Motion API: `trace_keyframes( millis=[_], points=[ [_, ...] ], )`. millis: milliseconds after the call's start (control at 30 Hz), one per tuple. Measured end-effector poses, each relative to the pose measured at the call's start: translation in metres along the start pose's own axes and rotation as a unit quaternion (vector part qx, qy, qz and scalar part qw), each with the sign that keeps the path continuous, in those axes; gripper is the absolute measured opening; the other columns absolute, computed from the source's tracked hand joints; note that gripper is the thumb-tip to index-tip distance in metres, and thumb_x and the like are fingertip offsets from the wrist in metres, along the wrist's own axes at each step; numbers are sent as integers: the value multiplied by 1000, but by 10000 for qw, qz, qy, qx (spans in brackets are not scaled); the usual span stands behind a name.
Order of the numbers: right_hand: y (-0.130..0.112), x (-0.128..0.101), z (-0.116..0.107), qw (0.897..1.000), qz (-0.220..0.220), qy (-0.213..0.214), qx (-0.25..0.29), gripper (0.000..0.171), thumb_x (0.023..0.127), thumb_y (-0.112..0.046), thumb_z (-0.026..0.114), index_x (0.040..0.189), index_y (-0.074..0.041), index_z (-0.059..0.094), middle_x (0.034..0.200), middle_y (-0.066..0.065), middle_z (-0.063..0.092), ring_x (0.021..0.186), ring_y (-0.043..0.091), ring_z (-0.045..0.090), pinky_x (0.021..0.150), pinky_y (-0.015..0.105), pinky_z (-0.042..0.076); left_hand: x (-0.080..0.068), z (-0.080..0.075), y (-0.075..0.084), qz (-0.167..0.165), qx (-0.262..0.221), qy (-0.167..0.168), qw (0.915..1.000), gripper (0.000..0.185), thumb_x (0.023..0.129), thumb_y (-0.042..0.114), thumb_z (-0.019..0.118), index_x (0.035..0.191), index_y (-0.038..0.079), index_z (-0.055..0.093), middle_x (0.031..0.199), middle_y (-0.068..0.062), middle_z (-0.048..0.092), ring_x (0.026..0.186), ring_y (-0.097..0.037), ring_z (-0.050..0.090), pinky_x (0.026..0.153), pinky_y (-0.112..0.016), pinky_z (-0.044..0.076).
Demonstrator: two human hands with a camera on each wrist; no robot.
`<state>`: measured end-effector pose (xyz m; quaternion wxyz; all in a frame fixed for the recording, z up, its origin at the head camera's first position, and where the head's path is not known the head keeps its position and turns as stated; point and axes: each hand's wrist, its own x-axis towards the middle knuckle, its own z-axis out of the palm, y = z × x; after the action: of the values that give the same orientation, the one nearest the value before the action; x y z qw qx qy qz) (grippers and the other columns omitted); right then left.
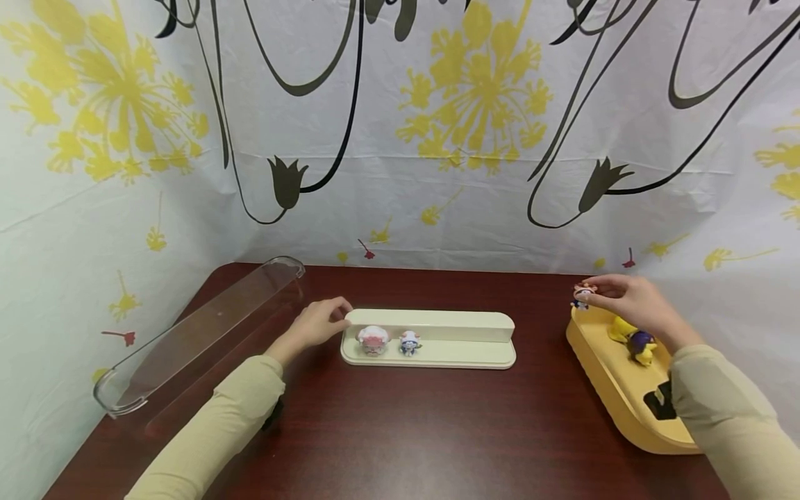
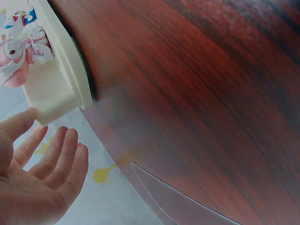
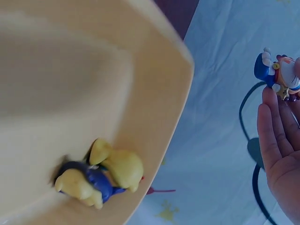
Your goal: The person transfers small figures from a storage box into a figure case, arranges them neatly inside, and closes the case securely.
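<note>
The right hand (image 1: 628, 300) pinches a figurine (image 1: 582, 295) by fingertips above the yellow tray (image 1: 600, 375); so thin a grip could drop it. The left hand (image 1: 321, 323), released, touches the stand (image 1: 437, 326).

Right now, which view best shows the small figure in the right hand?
The right wrist view: the blue-and-white figure is large and sharp at the right hand's fingertips. The head view shows it tiny above the yellow tray. The left wrist view misses it.
</note>
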<state>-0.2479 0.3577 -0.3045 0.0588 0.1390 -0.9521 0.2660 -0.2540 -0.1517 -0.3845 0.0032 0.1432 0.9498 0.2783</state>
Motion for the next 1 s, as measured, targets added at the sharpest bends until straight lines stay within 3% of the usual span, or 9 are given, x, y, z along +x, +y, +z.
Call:
trace_keyframes(
  millis=[533, 1000],
  points=[
    [-29, 10, 26, 9994, -334, 24, 50, 35, 81, -37, 62, 105, -13, 63, 89, 2, 64, 77, 9, 59, 63, 29, 43, 1, 0, -1, 63, -8, -10, 10000, 20, 83, 20, 61, 102, 12, 59, 89, -3, 60, 84, -21, 56, 70, -40, 43],
    [-49, 18, 58, 9962, -749, -74, 443, 29, 80, -34, 64, 101, -14, 64, 86, -3, 62, 73, 11, 60, 63, 30, 45, 0, -1, 0, 30, -11, -32, 10000, 19, 83, 20, 62, 101, 14, 58, 88, -2, 60, 84, -20, 56, 68, -39, 43]
  ],
)
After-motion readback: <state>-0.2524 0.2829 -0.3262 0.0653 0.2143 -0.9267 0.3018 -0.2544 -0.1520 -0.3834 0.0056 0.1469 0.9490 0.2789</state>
